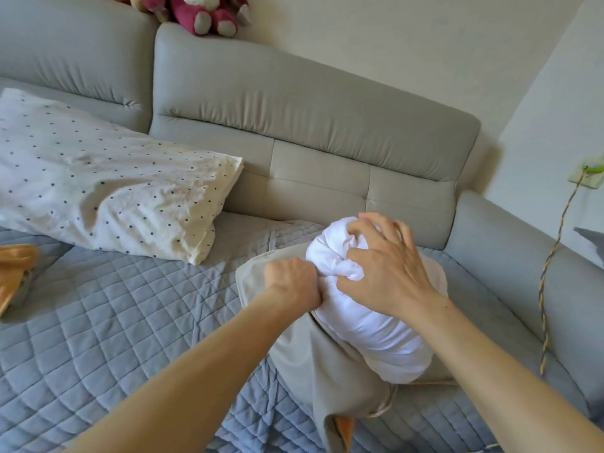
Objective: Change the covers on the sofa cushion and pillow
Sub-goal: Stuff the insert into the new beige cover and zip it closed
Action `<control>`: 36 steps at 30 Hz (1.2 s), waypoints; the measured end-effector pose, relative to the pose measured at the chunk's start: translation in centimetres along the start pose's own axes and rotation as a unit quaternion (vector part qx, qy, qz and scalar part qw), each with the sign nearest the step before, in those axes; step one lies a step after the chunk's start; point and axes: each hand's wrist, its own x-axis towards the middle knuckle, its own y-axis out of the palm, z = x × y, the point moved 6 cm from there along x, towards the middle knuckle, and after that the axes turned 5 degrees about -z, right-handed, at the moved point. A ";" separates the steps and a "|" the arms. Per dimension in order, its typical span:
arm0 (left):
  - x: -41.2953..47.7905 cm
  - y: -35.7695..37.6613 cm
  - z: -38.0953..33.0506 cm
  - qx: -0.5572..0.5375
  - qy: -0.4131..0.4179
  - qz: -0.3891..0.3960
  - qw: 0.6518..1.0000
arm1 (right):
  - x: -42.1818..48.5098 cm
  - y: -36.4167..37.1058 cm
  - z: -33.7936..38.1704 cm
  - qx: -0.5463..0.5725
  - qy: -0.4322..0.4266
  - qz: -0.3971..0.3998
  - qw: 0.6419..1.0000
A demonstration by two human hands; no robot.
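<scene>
- Right now, the left hand (291, 282) is closed in a tight fist. It grips the edge of the beige cover (330, 371), right where the cover meets the white cushion (369, 328).
- The right hand (389, 269) sits on top of the white cushion. Its fingers are bent and spread, and they grab the bunched-up end of the cushion.
- The white cushion is squished into a roll. It lies on the beige cover, and most of it is outside the cover.
- Both lie on the blue quilted mat (114, 322) on the seat of the grey sofa (310, 103), near the right arm of the sofa.
- A dotted pillow (108, 191) lies on the seat to the left, well apart from the hands.
- An orange cloth (14, 273) shows at the left edge.
- A pink plush toy (202, 11) sits on top of the sofa back.
- A twisted cord (549, 273) hangs down the wall on the right.
</scene>
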 end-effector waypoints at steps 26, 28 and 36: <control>0.7 -3.6 -0.2 -0.116 0.060 -0.211 0.969 | 0.7 7.1 1.7 0.200 0.057 0.074 0.975; 1.5 -3.1 1.3 -0.120 0.013 -0.167 0.978 | 1.0 7.6 2.0 0.271 0.076 0.082 0.956; 1.5 -3.2 0.9 -0.188 -0.001 -0.130 0.973 | -2.9 0.8 -3.6 0.381 0.066 0.031 0.922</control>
